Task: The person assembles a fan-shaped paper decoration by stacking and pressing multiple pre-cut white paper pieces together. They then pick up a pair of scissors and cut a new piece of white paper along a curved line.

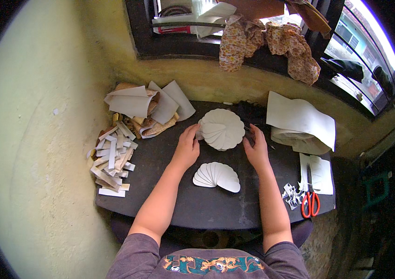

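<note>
A round white scalloped disc [229,130] of overlapping petal-shaped pieces lies on the dark table. My left hand [188,146] rests at the left edge of this disc, its fingers stretched along the rim. On the other side, my right hand [256,148] has its thumb and fingers apart, close to the disc's right edge. Both hands frame the disc without visibly lifting it. Nearer to me, between my forearms, a fan of white petal-shaped pieces [217,177] is spread out. The undersides of my fingers are partly hidden.
On the dark table [207,209], white strips [111,153] are piled at left, with curled sheets [132,100] behind. At right are a folded white sheet [299,114], red-handled scissors [310,204], paper scraps [292,196] and white sheets [323,174]. Walls border the left and back.
</note>
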### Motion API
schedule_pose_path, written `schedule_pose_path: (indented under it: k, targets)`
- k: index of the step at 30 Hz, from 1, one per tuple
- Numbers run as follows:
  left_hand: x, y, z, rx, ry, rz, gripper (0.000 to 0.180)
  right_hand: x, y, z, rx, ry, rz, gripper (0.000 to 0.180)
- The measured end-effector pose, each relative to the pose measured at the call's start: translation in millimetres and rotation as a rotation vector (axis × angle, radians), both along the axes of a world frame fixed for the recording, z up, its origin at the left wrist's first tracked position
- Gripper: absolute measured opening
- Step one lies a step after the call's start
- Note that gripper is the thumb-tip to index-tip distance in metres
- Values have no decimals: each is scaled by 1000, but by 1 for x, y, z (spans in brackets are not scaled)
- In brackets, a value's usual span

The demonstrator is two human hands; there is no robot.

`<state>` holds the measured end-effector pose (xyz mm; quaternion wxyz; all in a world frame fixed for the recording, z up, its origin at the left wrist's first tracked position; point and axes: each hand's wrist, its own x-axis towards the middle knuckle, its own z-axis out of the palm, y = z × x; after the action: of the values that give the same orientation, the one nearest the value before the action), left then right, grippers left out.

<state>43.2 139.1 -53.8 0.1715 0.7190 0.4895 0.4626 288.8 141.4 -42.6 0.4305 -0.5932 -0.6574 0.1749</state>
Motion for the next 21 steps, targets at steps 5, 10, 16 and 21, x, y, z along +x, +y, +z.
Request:
schedule_pose_path:
  k: [5, 10, 16, 21]
  targets:
    - [-11, -8, 12, -153, -27, 109, 24, 5, -14, 5, -369, 350, 169, 29]
    - [-17, -36, 41, -619, 316, -85, 36, -9, -39, 30, -582, 60, 357, 41]
    - [-10, -42, 47, -690, 398, -317, 37, -14, -49, 29, -560, -26, 438, 46]
    - [-9, -43, 50, -657, 102, -452, 30, -16, -48, 34, -575, -34, 507, 47]
